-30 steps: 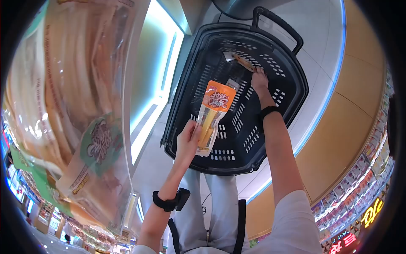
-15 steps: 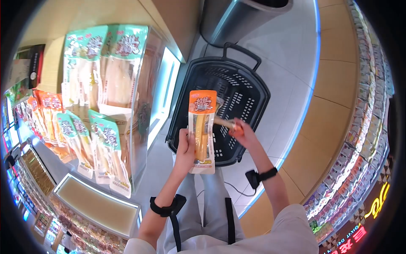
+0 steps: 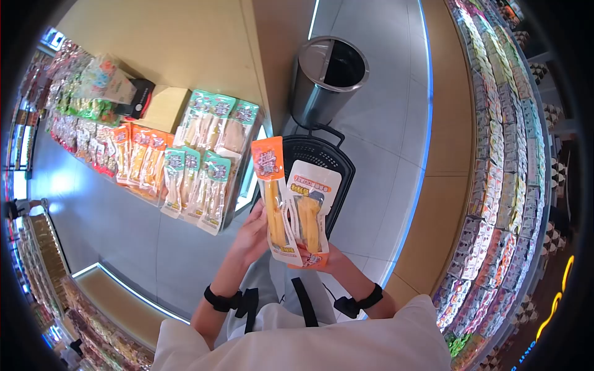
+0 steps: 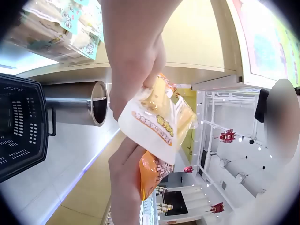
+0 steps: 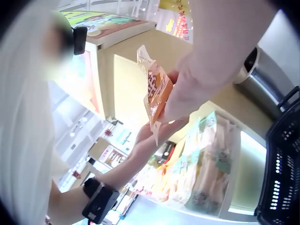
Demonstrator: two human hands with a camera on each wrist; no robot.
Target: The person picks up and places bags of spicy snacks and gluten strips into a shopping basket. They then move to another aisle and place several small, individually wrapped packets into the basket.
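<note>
In the head view my left hand (image 3: 251,234) grips an orange-topped snack packet (image 3: 273,207) by its side, near the lower half. Yellow sticks show through its clear window. My right hand (image 3: 334,256) holds a second packet (image 3: 314,185) from below, back side out, its orange end down in the palm. The two packets are side by side, their edges overlapping in this view. In the right wrist view the orange end (image 5: 159,91) sits in my right hand (image 5: 185,89). Below the packets stands a black shopping basket (image 3: 344,170), its inside partly hidden.
A steel bin (image 3: 312,102) stands just beyond the basket. On the left, a display shelf carries green-topped packets (image 3: 213,170) and orange-topped packets (image 3: 145,154). A long rack of small packets (image 3: 482,204) curves along the right, above a wooden base (image 3: 445,148).
My right hand has lifted its packet out of the basket and brought it beside the left one. The head view has swung, so the basket sits lower and more shelf shows.
</note>
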